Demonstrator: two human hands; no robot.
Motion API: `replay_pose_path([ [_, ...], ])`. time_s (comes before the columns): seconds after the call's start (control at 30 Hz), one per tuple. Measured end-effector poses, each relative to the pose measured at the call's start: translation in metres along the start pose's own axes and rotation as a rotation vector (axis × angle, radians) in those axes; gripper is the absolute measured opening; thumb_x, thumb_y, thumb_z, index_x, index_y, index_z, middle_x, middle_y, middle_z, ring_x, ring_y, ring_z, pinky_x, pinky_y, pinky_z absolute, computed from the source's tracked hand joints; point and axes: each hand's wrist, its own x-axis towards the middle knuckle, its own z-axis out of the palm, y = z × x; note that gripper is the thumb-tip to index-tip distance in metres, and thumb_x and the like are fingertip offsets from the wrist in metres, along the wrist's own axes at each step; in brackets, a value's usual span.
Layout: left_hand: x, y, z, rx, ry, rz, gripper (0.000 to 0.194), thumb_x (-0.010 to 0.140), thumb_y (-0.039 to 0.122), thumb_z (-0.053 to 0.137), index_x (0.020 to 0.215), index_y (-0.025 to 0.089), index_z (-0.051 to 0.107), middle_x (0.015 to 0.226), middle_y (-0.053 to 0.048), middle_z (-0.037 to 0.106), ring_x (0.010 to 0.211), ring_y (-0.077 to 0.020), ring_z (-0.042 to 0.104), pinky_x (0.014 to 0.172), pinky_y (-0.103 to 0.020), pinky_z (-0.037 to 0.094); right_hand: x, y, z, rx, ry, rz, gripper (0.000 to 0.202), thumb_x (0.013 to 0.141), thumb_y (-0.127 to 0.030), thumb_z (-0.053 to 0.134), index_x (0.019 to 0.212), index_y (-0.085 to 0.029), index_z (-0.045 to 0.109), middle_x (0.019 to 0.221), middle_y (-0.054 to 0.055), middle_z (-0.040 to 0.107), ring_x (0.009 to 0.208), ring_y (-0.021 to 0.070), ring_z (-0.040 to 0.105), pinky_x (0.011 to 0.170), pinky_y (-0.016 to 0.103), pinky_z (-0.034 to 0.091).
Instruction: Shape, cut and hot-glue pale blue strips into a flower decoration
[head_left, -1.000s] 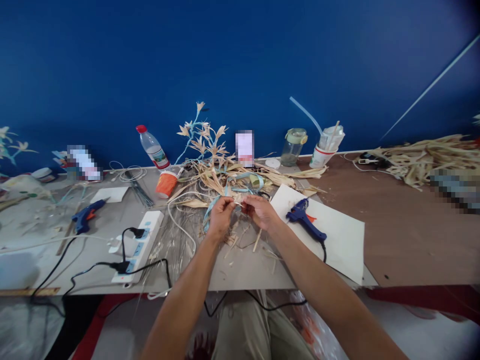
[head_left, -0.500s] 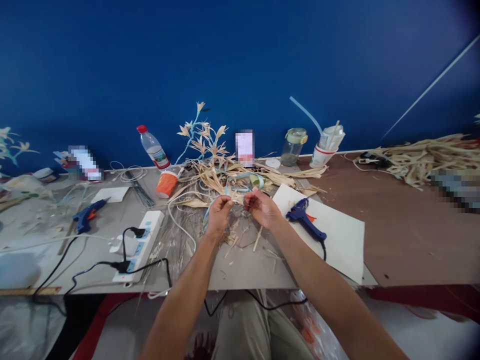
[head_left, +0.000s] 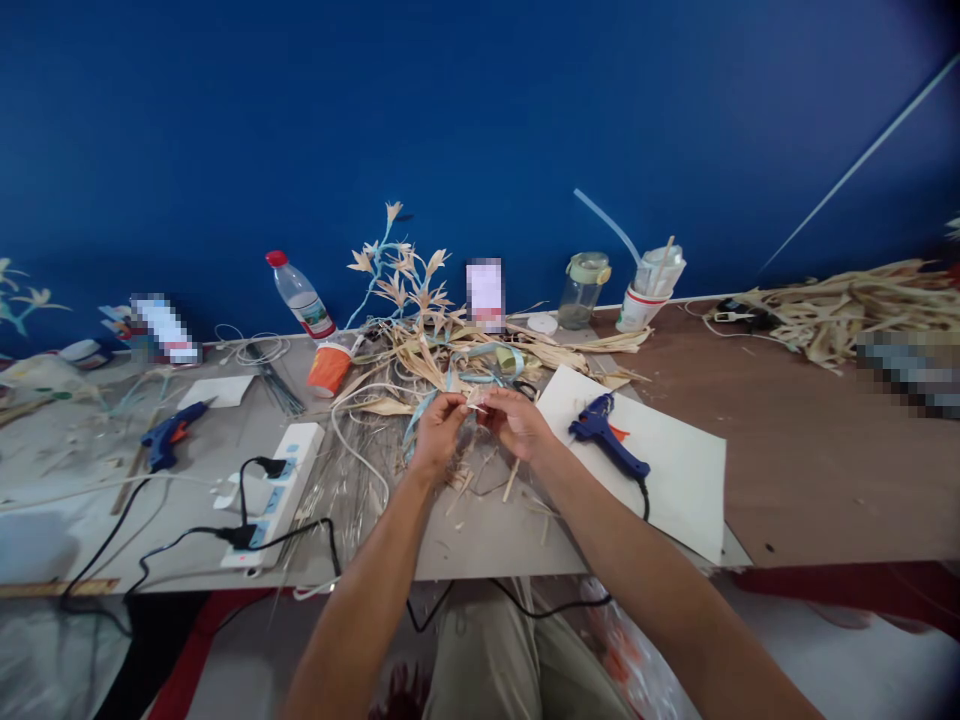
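Head-worn view, forward and down over table (head_left: 487,545)

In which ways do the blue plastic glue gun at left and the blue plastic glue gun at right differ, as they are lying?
The left glue gun lies on the grey tabletop; the right glue gun rests on a flat white board. The left gun's handle slants towards the near left; the right gun's slants towards the near right. Both have blue bodies, orange triggers and black cords.
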Motion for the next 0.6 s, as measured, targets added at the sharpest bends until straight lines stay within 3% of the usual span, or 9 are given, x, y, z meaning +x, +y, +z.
replay_pose_path([
  [0.17,0.003,-0.001,-0.004,-0.090,0.065,0.001,0.017,0.064,0.027,0.071,0.075,0.017,0.062,0.066,0.003,0.059,0.063,-0.0081,0.050,0.063,-0.022,0.039,-0.002,-0.018,-0.004,0.103,0.021,-0.104,0.016,0.058,-0.025,0.071,0.056,-0.018,0.056,0.054,-0.004,0.052,0.053,0.0083,0.046,0.056,0.023,0.040],
  [0.27,0.004,-0.001,-0.006,-0.215,0.117,-0.016,0.018,0.065,0.027,0.071,0.076,0.017,0.061,0.066,0.003,0.058,0.061,-0.0064,0.051,0.063,-0.020,0.040,0.000,-0.025,-0.012,-0.031,0.119,-0.213,0.024,0.066,-0.038,0.066,0.057,-0.018,0.056,0.055,-0.003,0.052,0.053,0.0093,0.046,0.055,0.024,0.040],
  [0.37,0.005,0.003,-0.006,-0.321,0.119,-0.041,0.020,0.065,0.027,0.072,0.076,0.017,0.059,0.067,0.002,0.059,0.060,-0.0056,0.051,0.061,-0.019,0.040,0.003,-0.024,-0.020,-0.370,0.201,-0.289,0.025,0.070,-0.040,0.061,0.059,-0.018,0.058,0.054,-0.003,0.052,0.052,0.0097,0.044,0.054,0.024,0.037],
  [0.43,0.005,0.007,-0.007,-0.378,0.102,-0.051,0.021,0.065,0.027,0.072,0.077,0.017,0.058,0.067,0.002,0.058,0.057,-0.0053,0.051,0.059,-0.019,0.040,0.004,-0.021,-0.022,-0.684,0.178,-0.338,0.018,0.072,-0.034,0.060,0.064,-0.018,0.061,0.057,-0.003,0.056,0.055,0.0110,0.047,0.057,0.025,0.037],
  [0.5,0.005,0.010,-0.009,-0.422,0.088,-0.058,0.021,0.066,0.027,0.072,0.077,0.017,0.057,0.068,0.002,0.058,0.056,-0.0051,0.050,0.058,-0.019,0.040,0.004,-0.018,-0.022,-1.004,0.077,-0.391,0.012,0.074,-0.025,0.057,0.072,-0.018,0.065,0.068,0.000,0.063,0.065,0.0134,0.054,0.066,0.026,0.040],
  [0.6,0.006,0.013,-0.012,-0.457,0.073,-0.066,0.020,0.068,0.026,0.071,0.077,0.016,0.056,0.069,0.002,0.057,0.056,-0.0049,0.050,0.058,-0.019,0.041,0.001,-0.013,-0.018,-1.390,-0.128,-0.435,0.021,0.075,-0.012,0.051,0.082,-0.017,0.069,0.086,0.005,0.067,0.082,0.0167,0.058,0.078,0.028,0.041],
])
